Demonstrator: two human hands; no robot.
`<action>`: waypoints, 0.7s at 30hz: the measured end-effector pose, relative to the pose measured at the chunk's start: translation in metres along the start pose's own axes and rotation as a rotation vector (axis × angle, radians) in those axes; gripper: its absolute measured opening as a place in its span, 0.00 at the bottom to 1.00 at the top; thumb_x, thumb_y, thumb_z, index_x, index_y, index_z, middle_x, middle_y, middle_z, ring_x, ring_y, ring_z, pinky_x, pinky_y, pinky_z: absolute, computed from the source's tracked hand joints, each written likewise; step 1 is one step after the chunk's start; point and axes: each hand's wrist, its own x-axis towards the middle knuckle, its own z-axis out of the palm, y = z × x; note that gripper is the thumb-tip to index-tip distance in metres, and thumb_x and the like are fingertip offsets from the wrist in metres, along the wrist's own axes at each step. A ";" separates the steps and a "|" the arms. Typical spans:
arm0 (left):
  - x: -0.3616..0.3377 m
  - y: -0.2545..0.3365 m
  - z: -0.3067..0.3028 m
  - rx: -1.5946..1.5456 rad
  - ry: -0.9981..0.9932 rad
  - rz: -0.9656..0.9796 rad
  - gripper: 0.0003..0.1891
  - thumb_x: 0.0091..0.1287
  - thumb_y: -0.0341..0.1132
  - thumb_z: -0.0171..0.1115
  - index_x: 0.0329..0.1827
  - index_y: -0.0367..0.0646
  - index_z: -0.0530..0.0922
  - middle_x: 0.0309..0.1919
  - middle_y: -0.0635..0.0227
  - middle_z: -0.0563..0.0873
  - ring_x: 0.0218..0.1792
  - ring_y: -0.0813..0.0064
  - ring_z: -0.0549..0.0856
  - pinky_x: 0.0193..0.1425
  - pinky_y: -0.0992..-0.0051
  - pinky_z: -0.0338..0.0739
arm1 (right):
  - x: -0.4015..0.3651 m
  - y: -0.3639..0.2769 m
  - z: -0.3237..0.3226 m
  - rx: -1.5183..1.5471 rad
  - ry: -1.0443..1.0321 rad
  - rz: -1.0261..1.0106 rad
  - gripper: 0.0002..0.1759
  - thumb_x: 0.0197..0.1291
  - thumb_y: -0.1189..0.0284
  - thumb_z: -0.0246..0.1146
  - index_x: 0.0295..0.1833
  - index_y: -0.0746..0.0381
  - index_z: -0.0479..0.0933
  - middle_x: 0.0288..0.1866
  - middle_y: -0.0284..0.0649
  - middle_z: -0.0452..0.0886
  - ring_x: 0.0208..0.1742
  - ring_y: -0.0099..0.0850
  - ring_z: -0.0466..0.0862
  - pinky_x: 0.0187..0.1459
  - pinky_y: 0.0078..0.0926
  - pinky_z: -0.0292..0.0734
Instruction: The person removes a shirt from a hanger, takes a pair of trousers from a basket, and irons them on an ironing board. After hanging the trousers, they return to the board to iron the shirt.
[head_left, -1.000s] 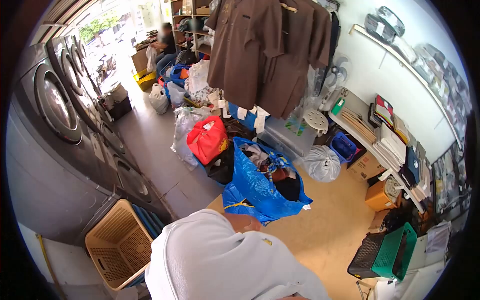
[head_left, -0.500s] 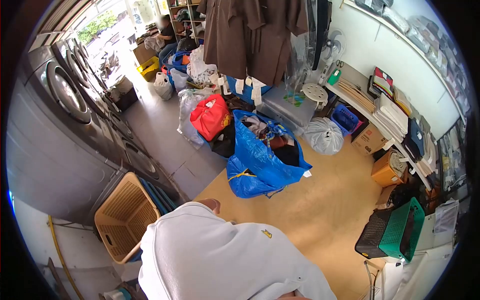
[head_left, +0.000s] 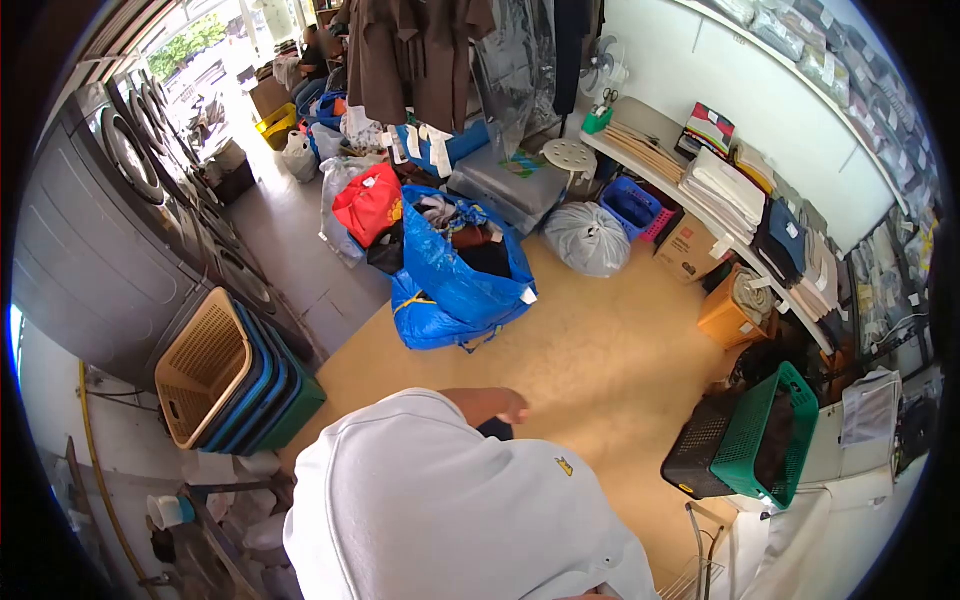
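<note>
My left hand [head_left: 512, 407] reaches out past the white sleeve [head_left: 400, 450], low in the head view above the tan floor. It is small and blurred, and its fingers cannot be made out well; nothing visible hangs from it. The blue bag [head_left: 430, 260] full of clothes stands on the floor ahead, apart from the hand. A second blue bag [head_left: 425, 325] with a yellow strap lies against its near side. Beside them sits a red bag [head_left: 368, 205]. My right hand does not show.
Grey machines [head_left: 90, 240] with round doors line the left. Nested baskets [head_left: 205, 360] stand near them. On the right are a long shelf [head_left: 655, 160] with folded clothes, a grey tied bag [head_left: 588, 240] and a green basket [head_left: 765, 440]. Brown garments [head_left: 410, 70] hang ahead; people sit far off.
The view has shifted, so the bags and shelf now appear further left and higher. More of the nested baskets shows. My left hand has come further out from behind the shirt.
</note>
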 end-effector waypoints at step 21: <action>0.420 0.085 -0.197 0.715 -0.389 0.112 0.12 0.61 0.38 0.54 0.36 0.45 0.86 0.31 0.57 0.88 0.34 0.66 0.86 0.39 0.65 0.79 | -0.108 0.092 -0.070 0.666 0.547 0.671 0.16 0.61 0.62 0.61 0.48 0.61 0.79 0.39 0.43 0.85 0.42 0.35 0.84 0.45 0.34 0.78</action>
